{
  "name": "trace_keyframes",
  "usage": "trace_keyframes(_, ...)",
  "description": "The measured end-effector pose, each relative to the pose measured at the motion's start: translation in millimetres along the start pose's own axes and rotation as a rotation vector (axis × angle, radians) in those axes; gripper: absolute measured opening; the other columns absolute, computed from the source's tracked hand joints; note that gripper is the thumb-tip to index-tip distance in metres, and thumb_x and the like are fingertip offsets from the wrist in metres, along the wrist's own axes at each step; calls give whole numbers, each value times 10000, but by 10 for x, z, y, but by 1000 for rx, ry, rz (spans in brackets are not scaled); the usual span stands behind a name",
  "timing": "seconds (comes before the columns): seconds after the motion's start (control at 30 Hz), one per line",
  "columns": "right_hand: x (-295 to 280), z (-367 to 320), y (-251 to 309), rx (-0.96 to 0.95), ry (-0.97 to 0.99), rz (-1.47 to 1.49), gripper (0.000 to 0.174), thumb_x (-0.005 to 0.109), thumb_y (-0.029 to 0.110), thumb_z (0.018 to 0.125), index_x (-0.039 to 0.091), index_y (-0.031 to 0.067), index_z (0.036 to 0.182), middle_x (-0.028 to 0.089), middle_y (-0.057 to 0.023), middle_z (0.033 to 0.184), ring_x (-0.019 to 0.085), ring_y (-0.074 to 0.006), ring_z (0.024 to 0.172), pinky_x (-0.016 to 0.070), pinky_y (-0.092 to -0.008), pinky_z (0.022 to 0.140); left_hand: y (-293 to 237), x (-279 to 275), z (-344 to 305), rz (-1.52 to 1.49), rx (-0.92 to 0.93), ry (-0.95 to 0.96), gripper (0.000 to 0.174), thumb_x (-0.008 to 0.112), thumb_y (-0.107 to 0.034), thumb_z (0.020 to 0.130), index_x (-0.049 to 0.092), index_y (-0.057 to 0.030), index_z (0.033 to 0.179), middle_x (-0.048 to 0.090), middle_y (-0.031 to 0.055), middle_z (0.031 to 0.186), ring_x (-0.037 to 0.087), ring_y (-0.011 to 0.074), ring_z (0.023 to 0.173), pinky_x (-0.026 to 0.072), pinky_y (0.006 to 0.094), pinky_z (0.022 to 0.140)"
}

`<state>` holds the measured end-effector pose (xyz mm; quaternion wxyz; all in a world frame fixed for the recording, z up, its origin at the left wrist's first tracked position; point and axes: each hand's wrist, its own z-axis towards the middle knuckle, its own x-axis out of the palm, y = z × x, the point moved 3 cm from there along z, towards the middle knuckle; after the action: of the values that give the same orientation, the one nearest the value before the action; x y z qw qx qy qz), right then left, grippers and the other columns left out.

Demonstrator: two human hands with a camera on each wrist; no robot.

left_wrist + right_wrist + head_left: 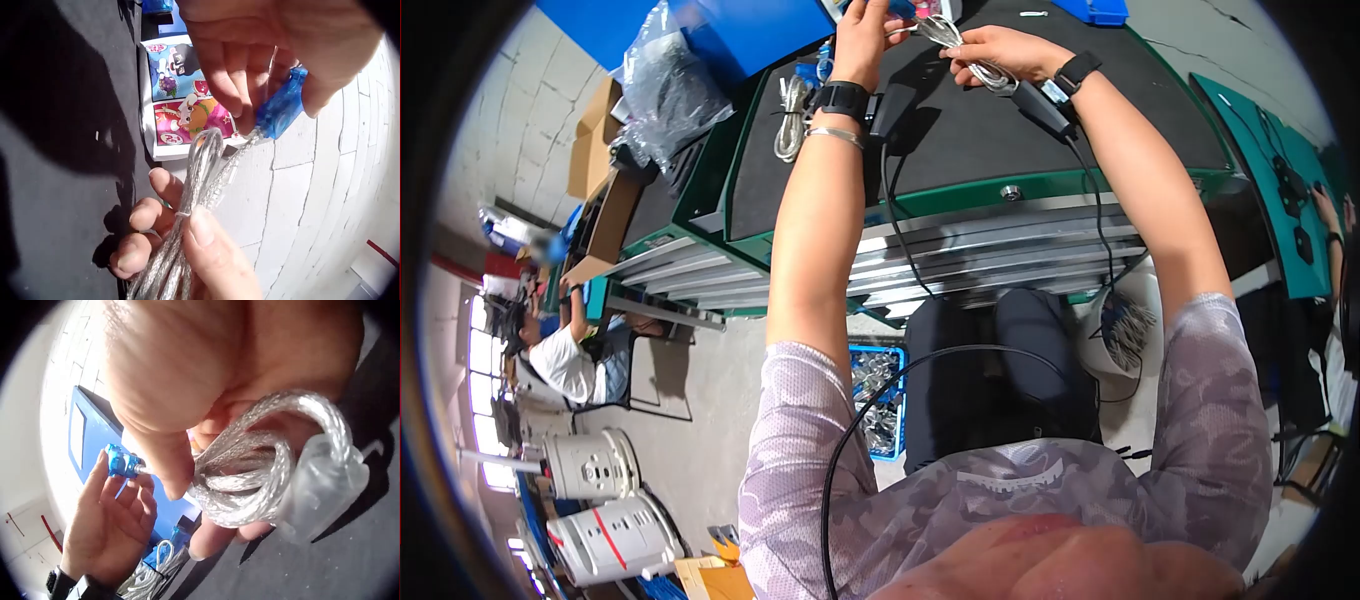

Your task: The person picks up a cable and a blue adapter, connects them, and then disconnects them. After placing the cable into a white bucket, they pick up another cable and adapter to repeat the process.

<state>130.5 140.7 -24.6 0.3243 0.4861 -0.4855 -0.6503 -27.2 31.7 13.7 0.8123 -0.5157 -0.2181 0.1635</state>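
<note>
A coiled clear-sheathed silver cable (169, 256) is pinched between thumb and fingers of the right hand (1012, 55), which also shows in the left wrist view. The left hand (863, 45) holds the cable's blue connector (282, 109) between thumb and fingers; the right wrist view shows this blue end (122, 461) at its fingertips. In that view a frosted translucent connector (325, 487) hangs at the other side of the coil. The cable runs from the blue connector to the bundle between the hands.
Another bundled cable (790, 120) lies on the black bench mat (960, 150), left of the left forearm. A blue bin (1095, 10) stands at the back, a plastic bag (665, 90) at the left. Beyond it a person (565, 360) sits. Cartoon-printed packaging (187, 119) lies by the bench edge.
</note>
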Motion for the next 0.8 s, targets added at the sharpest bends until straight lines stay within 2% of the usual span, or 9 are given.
trace_keyframes(0.13,22,-53,44,16,-7,-37,340,560,277,959,616,1,1151,620,-3,862,626,-62,749,537,-184,670,33,-27,64,-70,-90,68,366,553,-495,926,541,-138,1006,490,-33,745,527,94,660,478,252,628)
trace_keyframes(0.23,75,-19,19,21,-52,-28,307,546,254,971,632,0,1121,602,13,799,566,-52,676,484,-184,604,115,-109,197,-90,-9,83,416,513,-539,928,530,-124,938,459,-26,704,472,86,586,416,235,519)
trace_keyframes(0.47,61,-216,-29,158,-123,3,236,598,236,933,642,6,905,567,10,681,513,-75,568,430,-211,530,221,-235,328,68,-25,81,516,493,-563,925,595,-64,1011,519,-7,711,474,99,552,396,234,499)
trace_keyframes(0.5,-15,-566,192,350,-89,-129,324,613,259,911,609,11,1120,631,-88,907,623,-162,826,510,-292,748,224,-173,334,107,-66,123,512,495,-562,925,601,-66,995,534,-6,721,486,98,563,408,236,514)
trace_keyframes(0.57,303,-1249,583,262,-137,15,273,535,242,973,620,-13,1026,558,28,676,523,-48,583,442,-195,565,69,5,61,148,-68,197,492,497,-549,929,609,-73,973,568,4,731,534,97,616,441,250,555)
trace_keyframes(0.7,431,-2603,628,328,-171,178,285,494,235,1001,612,-18,1056,490,33,661,433,-41,553,384,-212,520,-129,226,-157,169,138,359,449,497,-470,955,627,-62,1090,623,27,855,595,122,763,493,270,678)
trace_keyframes(0.73,245,-2977,374,338,-73,274,292,525,232,981,603,-34,1073,566,-2,704,523,-74,610,444,-231,573,-84,171,12,299,260,352,494,484,-437,967,540,-5,1199,580,159,1051,573,276,936,469,377,796)
trace_keyframes(0.77,523,-3301,522,380,-283,-133,363,498,323,990,608,-8,1092,526,44,687,474,-44,562,408,-182,521,-27,159,152,431,386,342,563,471,-404,979,453,52,1307,538,290,1247,551,430,1109,446,483,913)
trace_keyframes(0.8,552,-3615,354,405,-323,-132,401,477,351,996,590,-13,1121,485,58,664,450,-37,549,380,-177,500,-55,199,81,537,452,300,529,459,-383,986,466,54,1284,545,294,1232,562,432,1081,452,482,901)
